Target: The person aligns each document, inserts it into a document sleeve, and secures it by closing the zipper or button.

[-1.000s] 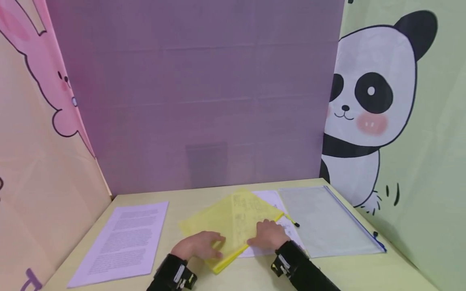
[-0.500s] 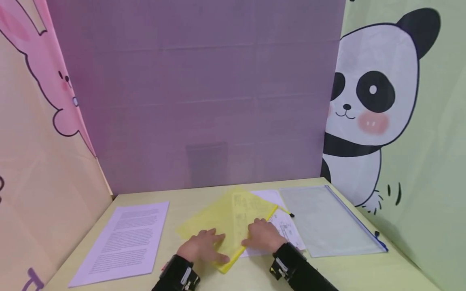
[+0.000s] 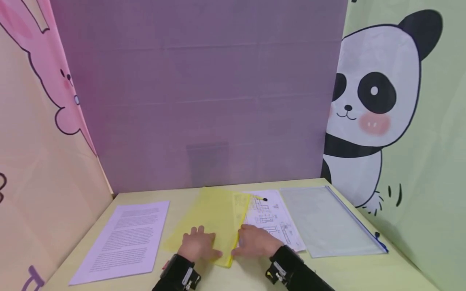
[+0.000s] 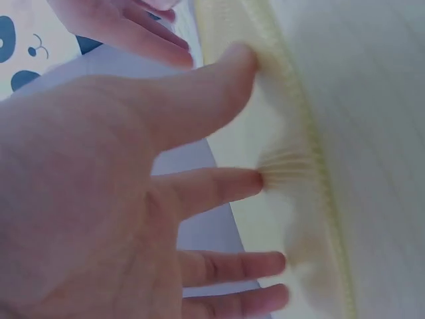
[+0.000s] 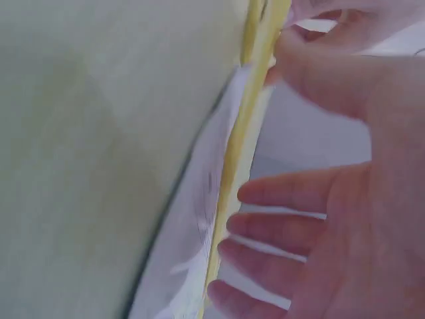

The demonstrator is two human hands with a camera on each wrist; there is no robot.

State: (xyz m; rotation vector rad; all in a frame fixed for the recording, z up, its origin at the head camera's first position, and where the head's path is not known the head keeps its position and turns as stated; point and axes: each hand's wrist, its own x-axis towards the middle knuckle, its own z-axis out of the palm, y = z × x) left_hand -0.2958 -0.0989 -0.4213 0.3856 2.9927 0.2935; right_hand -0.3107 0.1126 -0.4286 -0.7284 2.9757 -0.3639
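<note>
A translucent yellow zipper document bag [image 3: 204, 212] lies on the table in the head view, its zipper edge facing right and a black-tipped pull [image 3: 264, 199] at the far end. My left hand [image 3: 198, 245] rests on its near part with fingers spread; the left wrist view has the fingertips pressing into the yellow sheet. At the zipper edge is my right hand [image 3: 256, 241]. In the right wrist view its fairly straight fingers [image 5: 285, 189] touch that yellow edge, thumb further along it. A sheet of line drawings [image 3: 267, 220] lies partly beneath the bag.
A printed text sheet [image 3: 127, 242] lies on the left of the table [image 3: 182, 279]. To the right is a clear zipper bag [image 3: 327, 222] with a blue edge. Behind stands a purple backdrop [image 3: 200, 101], with decorated side panels left and right.
The yellow bag has turned anticlockwise, its far end swinging left and uncovering more of the drawings. My right hand has shifted left with the zipper edge; my left hand's fingers have spread onto the bag.
</note>
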